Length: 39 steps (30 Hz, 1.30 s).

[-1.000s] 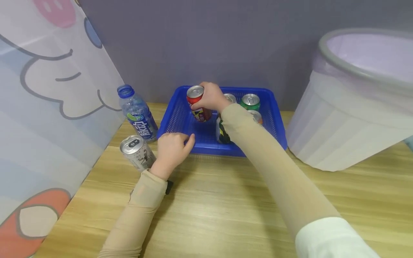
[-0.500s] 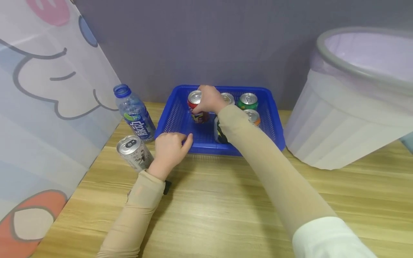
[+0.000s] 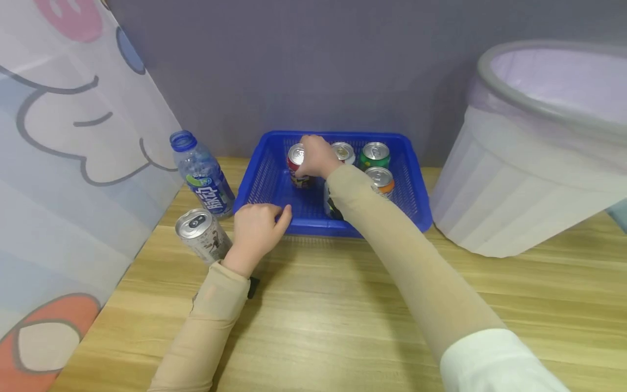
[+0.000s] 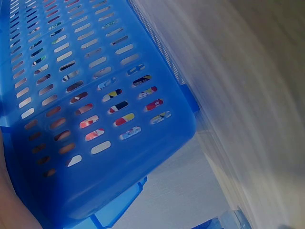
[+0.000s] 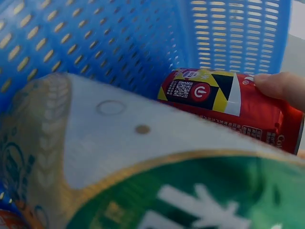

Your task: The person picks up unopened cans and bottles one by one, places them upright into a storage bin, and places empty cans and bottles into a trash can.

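Glossy metal, smooth plastic, matt cloth
The red can (image 5: 224,102) is glossy metal with a silvery lid (image 3: 296,154); the basket (image 3: 318,224) smooth, shiny plastic; the bottle (image 3: 206,179) clear plastic; the bin (image 3: 514,179) matt plastic with a filmy liner (image 3: 558,81); the table (image 3: 318,316) smooth, grained wood; the sleeves (image 3: 392,245) matt cloth.

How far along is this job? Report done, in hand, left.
Looks done: green can and orange-marked can standing in the blue basket. In hand: red can, gripped there by the right hand. Possibly left: pale can and bottle, both on the table.
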### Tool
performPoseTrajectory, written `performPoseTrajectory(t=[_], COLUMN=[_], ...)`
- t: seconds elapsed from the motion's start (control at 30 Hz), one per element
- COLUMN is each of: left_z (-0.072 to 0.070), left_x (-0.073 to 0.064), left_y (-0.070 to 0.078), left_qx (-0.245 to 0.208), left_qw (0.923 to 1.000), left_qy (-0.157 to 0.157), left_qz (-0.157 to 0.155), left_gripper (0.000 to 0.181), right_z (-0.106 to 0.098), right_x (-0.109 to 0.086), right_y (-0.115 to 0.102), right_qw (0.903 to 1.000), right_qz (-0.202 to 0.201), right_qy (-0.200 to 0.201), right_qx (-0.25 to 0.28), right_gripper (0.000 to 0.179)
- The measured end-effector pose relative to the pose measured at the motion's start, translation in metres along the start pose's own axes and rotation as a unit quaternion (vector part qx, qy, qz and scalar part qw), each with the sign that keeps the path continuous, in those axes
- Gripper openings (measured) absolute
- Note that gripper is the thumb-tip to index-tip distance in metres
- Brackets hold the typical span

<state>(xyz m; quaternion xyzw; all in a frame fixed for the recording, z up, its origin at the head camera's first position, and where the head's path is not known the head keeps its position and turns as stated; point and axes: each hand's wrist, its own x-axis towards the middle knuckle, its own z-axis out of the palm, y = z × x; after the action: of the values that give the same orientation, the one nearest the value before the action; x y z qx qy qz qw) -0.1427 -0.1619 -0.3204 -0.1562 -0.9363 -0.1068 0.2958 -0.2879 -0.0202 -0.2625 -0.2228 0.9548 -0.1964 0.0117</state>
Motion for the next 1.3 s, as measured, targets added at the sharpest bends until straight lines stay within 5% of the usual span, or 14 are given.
performPoseTrajectory(t=[0.83,1.3], left_z=[-0.0025,0.0025], left_x=[0.0018,0.0023], left_y=[0.0023,0.0017], left_qx=[-0.003,-0.011], left_qw=[1.0,0.9998], left_qy=[0.002,0.006], left_qz=[0.007,0.016], left_gripper=[0.048,0.048], right_z=[0.007,0.0043], right_x=[0.0026,-0.0035], right_y=[0.0008,0.0014], right_qw=[0.9982,0.9956], right_qz=[0.028,0.021], right_qy=[-0.031,-0.026], right_qx=[-0.043,-0.088], right_gripper=[0.086,0.079])
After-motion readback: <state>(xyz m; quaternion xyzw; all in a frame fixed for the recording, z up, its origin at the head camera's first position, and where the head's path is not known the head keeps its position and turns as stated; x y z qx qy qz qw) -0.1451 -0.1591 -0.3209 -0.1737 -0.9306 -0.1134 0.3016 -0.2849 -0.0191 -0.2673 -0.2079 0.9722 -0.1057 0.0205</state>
